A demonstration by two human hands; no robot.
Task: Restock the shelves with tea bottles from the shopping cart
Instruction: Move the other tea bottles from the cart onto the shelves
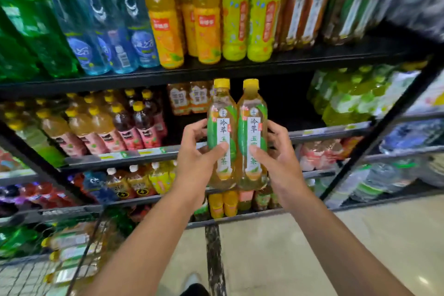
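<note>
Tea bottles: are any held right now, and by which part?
Yes, two. The left hand grips the left tea bottle and the right hand the right tea bottle, both around the labelled mid-body.

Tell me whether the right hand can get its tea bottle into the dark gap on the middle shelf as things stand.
Probably yes. The right hand holds its tea bottle upright right in front of the dark gap, and nothing shows between them. The gap's depth cannot be judged.
</note>
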